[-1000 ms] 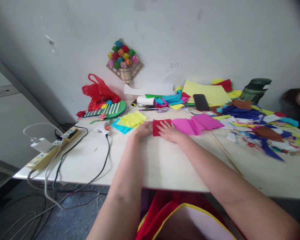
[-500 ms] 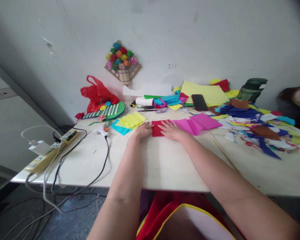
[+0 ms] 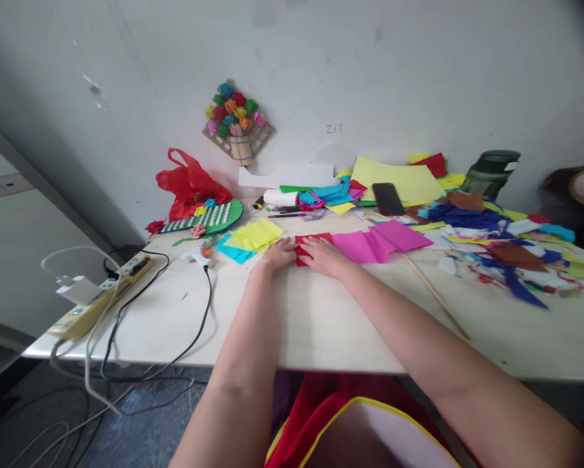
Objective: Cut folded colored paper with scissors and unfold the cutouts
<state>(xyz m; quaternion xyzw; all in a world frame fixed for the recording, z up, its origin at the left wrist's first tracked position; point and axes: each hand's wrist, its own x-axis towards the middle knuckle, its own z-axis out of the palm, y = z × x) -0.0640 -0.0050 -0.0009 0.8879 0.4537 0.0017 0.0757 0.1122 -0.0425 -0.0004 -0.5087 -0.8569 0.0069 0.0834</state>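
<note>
A small red paper piece [image 3: 315, 252] lies flat on the table, partly covered by my fingers. At its left edge rests my left hand [image 3: 279, 252], palm down with the fingers stretched out. My right hand [image 3: 323, 255] lies across the red paper, fingers extended and flat, close to the left one. Pink crepe paper [image 3: 379, 243], folded and wavy, spreads just to the right of the red piece. To the left of my left hand, yellow paper [image 3: 255, 235] overlaps a blue sheet [image 3: 236, 250].
A glue gun [image 3: 197, 255] with a black cord and a power strip [image 3: 99, 296] sit at left. A wooden stick [image 3: 438, 297] slants at right. Behind are a phone [image 3: 388, 199], a green bottle [image 3: 491, 175], paper scraps [image 3: 516, 257] and a red bag [image 3: 187, 185].
My right hand has slid left over the red paper, closer to my left hand. The left hand stays in nearly the same place.
</note>
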